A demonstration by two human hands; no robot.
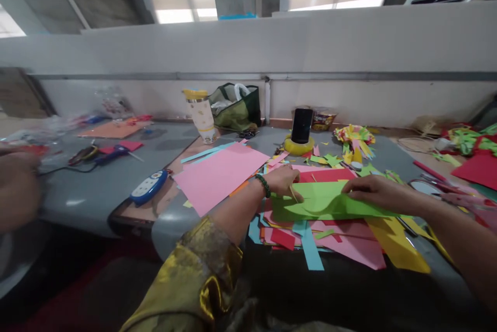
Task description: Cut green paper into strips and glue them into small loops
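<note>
Softly, thin green paper (322, 195) curves between both hands (285, 181).

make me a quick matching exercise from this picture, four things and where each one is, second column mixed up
1. green paper
2. phone
3. tumbler
4. bracelet

A. standing beside the bag
B. around the left wrist
C. touched by the left hand and right hand
D. propped up on a yellow ring

Pairs: 1-C, 2-D, 3-A, 4-B
</note>
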